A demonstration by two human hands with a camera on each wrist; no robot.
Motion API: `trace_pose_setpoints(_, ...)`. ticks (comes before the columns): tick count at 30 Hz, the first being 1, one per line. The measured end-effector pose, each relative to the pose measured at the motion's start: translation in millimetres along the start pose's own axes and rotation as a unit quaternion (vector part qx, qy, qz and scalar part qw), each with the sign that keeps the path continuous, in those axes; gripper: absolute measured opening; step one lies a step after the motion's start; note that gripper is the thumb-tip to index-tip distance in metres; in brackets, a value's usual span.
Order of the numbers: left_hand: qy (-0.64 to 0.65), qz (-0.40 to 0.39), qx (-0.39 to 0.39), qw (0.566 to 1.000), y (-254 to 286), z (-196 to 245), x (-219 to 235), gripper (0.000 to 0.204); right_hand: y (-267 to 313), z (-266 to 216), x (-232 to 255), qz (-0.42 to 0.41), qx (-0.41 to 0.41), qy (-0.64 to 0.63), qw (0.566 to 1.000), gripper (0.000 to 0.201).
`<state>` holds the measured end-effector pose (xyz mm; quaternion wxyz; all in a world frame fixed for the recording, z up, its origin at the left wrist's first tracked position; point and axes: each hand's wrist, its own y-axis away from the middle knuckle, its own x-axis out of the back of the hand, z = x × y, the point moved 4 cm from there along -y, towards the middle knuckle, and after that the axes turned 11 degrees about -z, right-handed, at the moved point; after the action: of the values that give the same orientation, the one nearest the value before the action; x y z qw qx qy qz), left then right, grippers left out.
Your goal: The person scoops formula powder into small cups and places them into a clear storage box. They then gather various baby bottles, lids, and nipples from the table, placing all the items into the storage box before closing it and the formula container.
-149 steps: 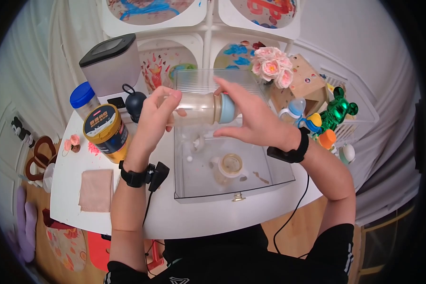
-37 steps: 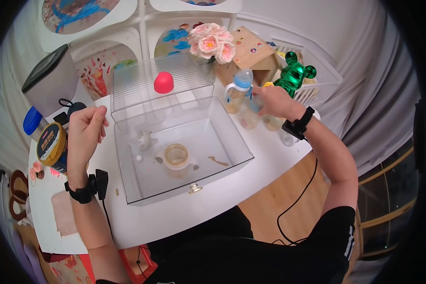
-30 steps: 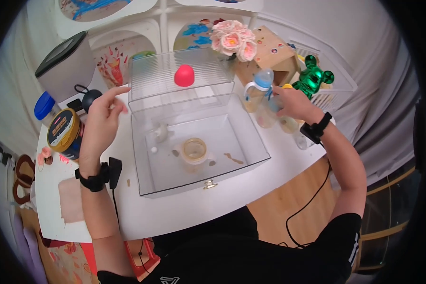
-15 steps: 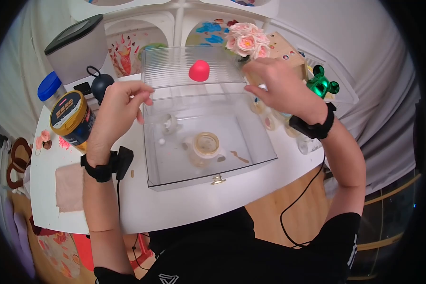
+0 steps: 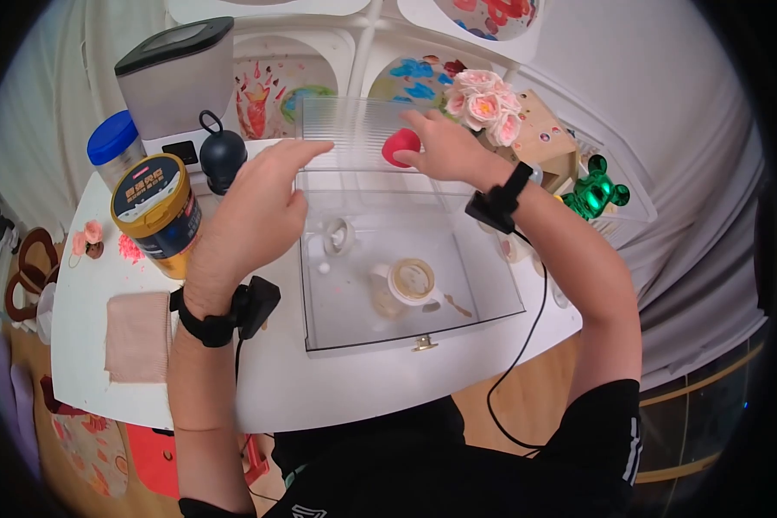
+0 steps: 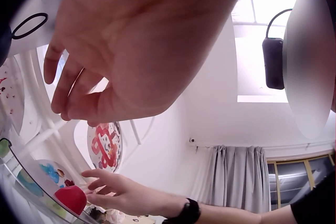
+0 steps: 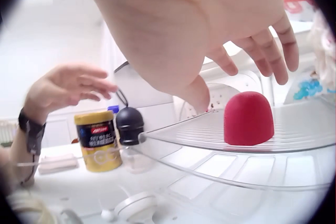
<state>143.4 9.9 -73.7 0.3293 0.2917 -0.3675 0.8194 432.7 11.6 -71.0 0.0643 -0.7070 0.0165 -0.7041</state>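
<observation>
A red dome-shaped cap rests on the ridged, raised lid of a clear box. My right hand reaches over it from the right, thumb and fingers spread on either side without gripping. In the right wrist view the red cap stands upright below the fingers. My left hand hovers at the box's left side, fingers loosely extended, holding nothing. Inside the box are an open translucent bottle with a tan rim, a white ring-shaped piece and a small white ball.
At left stand a yellow-lidded tub, a blue-lidded jar and a dark round case with a loop. A pink cloth lies nearby. Pink flowers and a green bear figure are at right.
Five seconds ago both hands were at a blue-collared bottle. The right hand was later among the bottles at right, then moved left to the red cap. The left hand's fingers have straightened.
</observation>
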Motion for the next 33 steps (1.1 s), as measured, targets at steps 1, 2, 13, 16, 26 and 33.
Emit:
trace_pose_setpoints(1, 0.002, -0.009, 0.010, 1.000, 0.0, 1.1, -0.9, 0.056, -9.3, 9.9, -5.8, -0.001, -0.016, -0.028, 0.999, 0.052)
trace_pose_setpoints(2, 0.005, -0.019, 0.020, 1.000, 0.0, 3.9, -2.8, 0.054, -18.0, 15.3, -11.2, -0.032, -0.008, -0.042, 0.999, 0.052)
trace_pose_setpoints(13, -0.045, -0.093, 0.076, 0.992, 1.6, -7.2, -23.4, 0.048, 83.1, 70.3, 95.2, 0.015, -0.046, -0.107, 0.993, 0.056)
trace_pose_setpoints(16, -0.111, -0.119, 0.107, 0.981, 1.8, -19.6, -31.7, 0.051, 144.5, 98.4, 113.0, -0.071, -0.178, -0.154, 0.969, 0.055)
trace_pose_setpoints(26, -0.116, -0.193, 0.184, 0.957, 0.5, -17.2, -36.9, 0.060, 205.5, 167.1, 61.9, -0.109, -0.228, -0.031, 0.967, 0.048)
trace_pose_setpoints(33, -0.113, -0.199, 0.174, 0.958, 0.8, -18.9, -35.6, 0.061, 184.1, 115.5, 78.9, -0.070, -0.154, -0.062, 0.984, 0.052)
